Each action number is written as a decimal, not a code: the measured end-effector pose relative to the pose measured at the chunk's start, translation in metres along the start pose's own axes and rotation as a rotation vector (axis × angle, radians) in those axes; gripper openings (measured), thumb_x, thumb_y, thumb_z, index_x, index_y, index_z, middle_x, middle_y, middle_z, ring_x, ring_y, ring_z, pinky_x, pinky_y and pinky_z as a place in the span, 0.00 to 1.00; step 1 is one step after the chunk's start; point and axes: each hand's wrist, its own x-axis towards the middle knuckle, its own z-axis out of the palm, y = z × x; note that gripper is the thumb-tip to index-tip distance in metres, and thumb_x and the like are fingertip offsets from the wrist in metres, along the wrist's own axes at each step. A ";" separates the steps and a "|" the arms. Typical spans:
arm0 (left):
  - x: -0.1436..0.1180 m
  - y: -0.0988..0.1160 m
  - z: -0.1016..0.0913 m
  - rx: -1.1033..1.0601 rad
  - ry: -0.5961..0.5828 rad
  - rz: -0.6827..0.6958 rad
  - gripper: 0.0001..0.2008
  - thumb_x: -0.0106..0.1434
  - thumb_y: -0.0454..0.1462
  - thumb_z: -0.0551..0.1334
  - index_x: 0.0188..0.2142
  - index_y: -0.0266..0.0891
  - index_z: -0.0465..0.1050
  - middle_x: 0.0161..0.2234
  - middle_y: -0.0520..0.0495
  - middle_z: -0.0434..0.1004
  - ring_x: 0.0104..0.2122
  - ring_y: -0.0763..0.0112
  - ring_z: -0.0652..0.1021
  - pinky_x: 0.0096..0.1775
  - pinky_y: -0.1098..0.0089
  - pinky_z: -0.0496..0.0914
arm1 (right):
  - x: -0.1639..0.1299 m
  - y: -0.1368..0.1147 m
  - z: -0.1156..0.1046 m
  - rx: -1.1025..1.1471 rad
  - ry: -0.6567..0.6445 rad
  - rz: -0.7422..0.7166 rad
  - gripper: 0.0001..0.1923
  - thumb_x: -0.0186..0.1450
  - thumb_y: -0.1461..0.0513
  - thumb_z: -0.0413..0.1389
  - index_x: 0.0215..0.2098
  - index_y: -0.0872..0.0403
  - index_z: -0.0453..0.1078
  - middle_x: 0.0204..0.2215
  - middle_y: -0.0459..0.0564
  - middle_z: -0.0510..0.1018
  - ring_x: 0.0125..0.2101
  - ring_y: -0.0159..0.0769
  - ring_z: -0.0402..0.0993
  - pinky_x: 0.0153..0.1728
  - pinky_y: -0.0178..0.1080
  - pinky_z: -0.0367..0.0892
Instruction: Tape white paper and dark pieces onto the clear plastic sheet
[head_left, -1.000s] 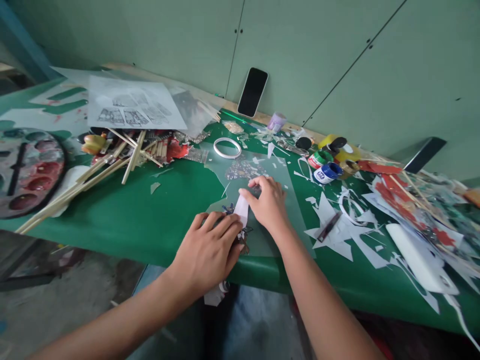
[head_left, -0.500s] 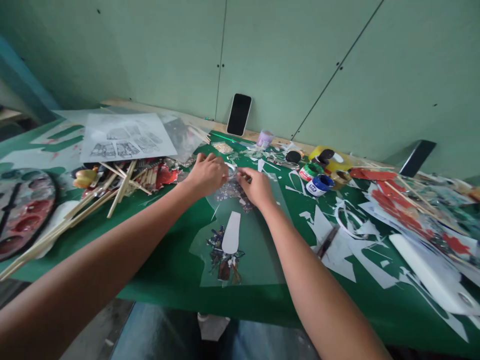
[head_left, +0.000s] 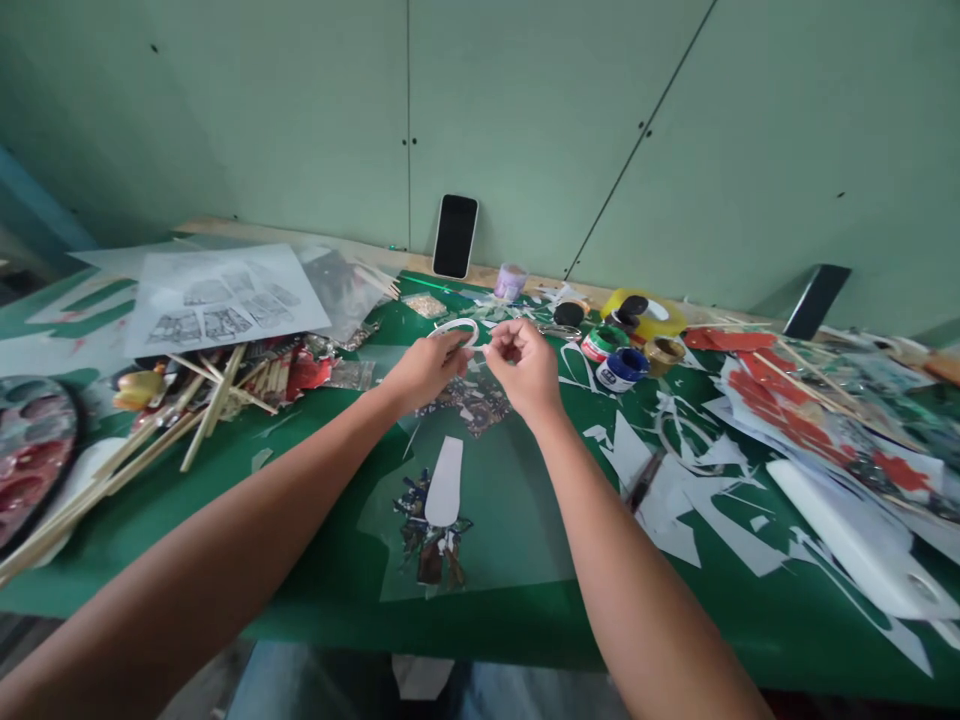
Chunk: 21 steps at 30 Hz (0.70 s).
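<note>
My left hand [head_left: 425, 370] holds a white tape roll [head_left: 457, 327] lifted a little above the green table [head_left: 315, 480]. My right hand [head_left: 525, 368] is closed next to it, its fingers pinching at the roll's edge or the tape end. Below the hands lies a clear plastic sheet [head_left: 510, 510] with a white paper cut-out [head_left: 444, 482] and dark coloured scraps [head_left: 431, 545] on it. A patch of glittery bits [head_left: 472, 398] lies just under my hands.
A phone [head_left: 454, 236] leans on the wall. Paint jars, green [head_left: 604, 343] and blue [head_left: 621, 368], stand right of my hands. Wooden sticks [head_left: 202, 410] and a printed sheet [head_left: 225, 297] lie left, a palette [head_left: 30, 450] far left. White paper offcuts [head_left: 690, 490] and red scraps [head_left: 795, 400] cover the right.
Both hands left the white cut-out near the table's front edge, reached to the back and picked up the tape roll. The view has tilted upward.
</note>
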 end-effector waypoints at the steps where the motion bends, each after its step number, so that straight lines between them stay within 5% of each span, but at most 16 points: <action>1: -0.001 0.000 -0.002 0.035 -0.009 -0.004 0.15 0.67 0.40 0.51 0.46 0.36 0.71 0.29 0.48 0.77 0.26 0.72 0.72 0.30 0.74 0.62 | 0.000 0.000 0.001 -0.010 -0.033 -0.022 0.12 0.59 0.59 0.53 0.40 0.53 0.70 0.26 0.43 0.72 0.26 0.31 0.67 0.32 0.35 0.65; 10: -0.006 0.002 -0.003 0.199 -0.043 0.034 0.18 0.68 0.35 0.50 0.53 0.38 0.70 0.34 0.46 0.81 0.33 0.64 0.79 0.35 0.71 0.66 | 0.000 -0.008 0.005 -0.210 -0.109 -0.013 0.09 0.60 0.59 0.53 0.26 0.53 0.72 0.26 0.47 0.73 0.28 0.34 0.67 0.32 0.37 0.64; 16: -0.006 0.004 -0.001 0.096 0.034 -0.038 0.19 0.69 0.37 0.49 0.52 0.39 0.73 0.33 0.48 0.81 0.29 0.68 0.78 0.33 0.73 0.67 | 0.001 0.003 0.012 0.145 0.117 0.342 0.15 0.60 0.51 0.54 0.29 0.53 0.73 0.17 0.41 0.66 0.20 0.31 0.63 0.24 0.34 0.61; 19: -0.006 -0.006 -0.006 0.245 0.071 -0.058 0.19 0.68 0.35 0.50 0.51 0.38 0.75 0.38 0.45 0.82 0.39 0.62 0.78 0.42 0.66 0.69 | 0.004 0.011 0.009 0.299 0.274 0.411 0.17 0.57 0.50 0.56 0.34 0.54 0.75 0.23 0.45 0.74 0.23 0.31 0.67 0.26 0.35 0.64; 21: -0.007 -0.012 -0.010 0.407 0.127 -0.056 0.17 0.66 0.33 0.52 0.47 0.39 0.78 0.46 0.42 0.79 0.48 0.55 0.75 0.51 0.57 0.65 | 0.003 0.009 0.007 0.375 0.213 0.407 0.19 0.56 0.50 0.57 0.39 0.53 0.77 0.34 0.48 0.79 0.28 0.33 0.70 0.28 0.35 0.67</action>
